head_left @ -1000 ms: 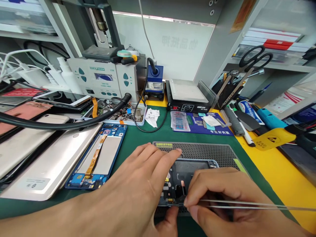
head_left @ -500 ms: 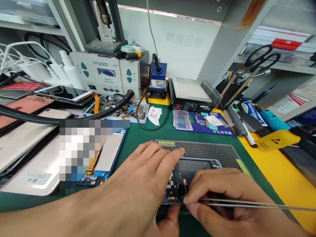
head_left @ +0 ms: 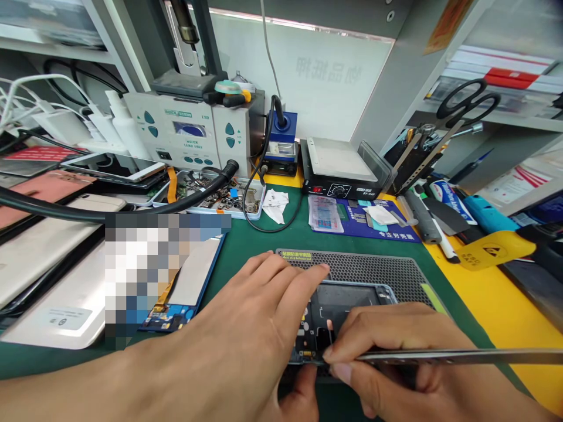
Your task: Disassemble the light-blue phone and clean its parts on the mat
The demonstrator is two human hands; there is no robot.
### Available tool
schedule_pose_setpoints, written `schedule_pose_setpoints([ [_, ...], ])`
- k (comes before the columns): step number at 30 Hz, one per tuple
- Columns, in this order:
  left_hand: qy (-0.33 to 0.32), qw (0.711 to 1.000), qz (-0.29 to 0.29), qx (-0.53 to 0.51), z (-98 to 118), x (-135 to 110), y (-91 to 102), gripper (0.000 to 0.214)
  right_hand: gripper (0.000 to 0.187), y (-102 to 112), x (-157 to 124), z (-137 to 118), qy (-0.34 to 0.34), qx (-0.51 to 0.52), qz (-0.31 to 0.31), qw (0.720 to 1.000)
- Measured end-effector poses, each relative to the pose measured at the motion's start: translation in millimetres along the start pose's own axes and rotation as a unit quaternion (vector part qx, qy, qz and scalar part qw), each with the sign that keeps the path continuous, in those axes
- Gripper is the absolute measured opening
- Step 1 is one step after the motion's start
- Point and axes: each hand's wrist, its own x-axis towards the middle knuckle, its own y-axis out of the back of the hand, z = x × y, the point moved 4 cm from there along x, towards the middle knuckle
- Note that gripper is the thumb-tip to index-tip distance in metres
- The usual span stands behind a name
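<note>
An opened phone frame (head_left: 352, 299) with a bluish rim and dark inside lies on a grey honeycomb non-slip mat (head_left: 369, 266). My left hand (head_left: 259, 310) grips it from the left, fingers over the top and thumb at the near edge, covering its left part. At the near edge of the phone, my right hand (head_left: 396, 351) pinches with thumb and forefinger. Metal tweezers (head_left: 466, 356) lie through this hand and stretch to the right. The pinching fingertips hide whatever small part may be between them.
A soldering station (head_left: 189, 132) and a parts tray (head_left: 250, 199) stand behind to the left. Several phones and a blue-edged screen (head_left: 193, 275) lie left. A heating plate (head_left: 343, 164) is at the back; scissors (head_left: 466, 102) and yellow-handled tool (head_left: 497, 249) are right.
The tweezers have rolled in my right hand: two thin prongs showed before, a broad flat side now. My right fingertips have shifted slightly left. My left hand is nearly unmoved.
</note>
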Motion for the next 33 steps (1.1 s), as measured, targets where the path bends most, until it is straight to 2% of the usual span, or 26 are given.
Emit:
schedule_pose_setpoints([
  [7,0.018,1.0,-0.005,-0.007,0,0,1.3,0.073,0.021,1,7,-5,-0.017,0.003,-0.027,0.999],
  [13,0.011,1.0,0.015,0.003,0,2,-1.2,0.072,0.018,-3,6,2,-0.095,0.039,-0.042,0.994],
  [22,-0.004,0.999,0.035,0.03,-1,2,-1.3,0.073,0.02,-1,4,0,-0.081,0.027,-0.019,0.996],
  [33,-0.006,1.0,-0.014,0.021,-5,1,2.7,0.074,0.011,-6,3,8,-0.172,0.133,-0.027,0.976],
])
